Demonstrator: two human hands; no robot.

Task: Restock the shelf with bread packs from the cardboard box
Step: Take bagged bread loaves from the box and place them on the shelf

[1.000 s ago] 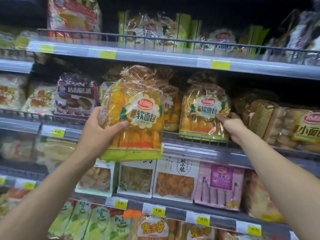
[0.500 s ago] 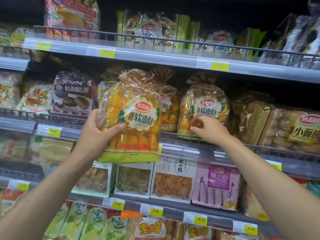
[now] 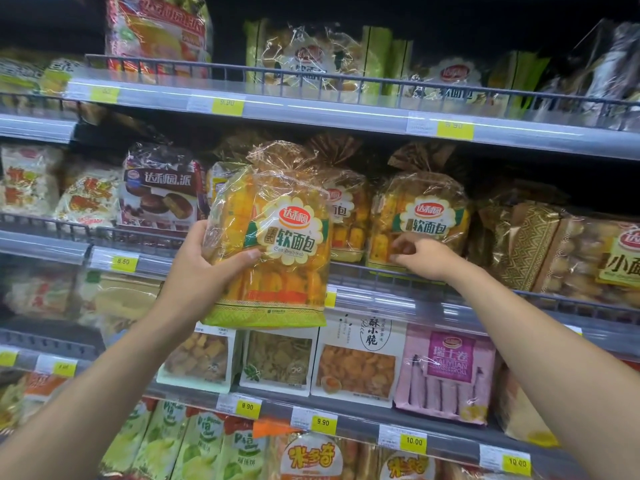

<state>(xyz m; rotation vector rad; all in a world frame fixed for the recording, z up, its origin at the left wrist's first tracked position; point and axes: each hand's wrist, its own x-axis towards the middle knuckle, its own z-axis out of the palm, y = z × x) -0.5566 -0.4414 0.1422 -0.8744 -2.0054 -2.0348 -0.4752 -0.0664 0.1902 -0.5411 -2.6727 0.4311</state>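
My left hand [image 3: 204, 268] grips a yellow soft-bread pack [image 3: 273, 237] with a clear crinkled top and a green base, held upright in front of the middle shelf [image 3: 391, 292]. Behind it stands another pack of the same bread [image 3: 346, 216]. To its right a third matching pack [image 3: 422, 220] stands on the shelf, and my right hand [image 3: 426, 256] touches its lower front with curled fingers. The cardboard box is out of view.
A dark chocolate-pie pack [image 3: 159, 188] stands left of the held pack, and gold-patterned bread bags [image 3: 526, 244] sit to the right. A wire rail [image 3: 363, 81] fronts the upper shelf. Boxed snacks [image 3: 356, 358] and a pink roll pack [image 3: 446, 372] fill the lower shelf.
My right hand moved left from the right side of the shelved pack to its lower front. The left hand brought its pack slightly up and nearer the shelf.
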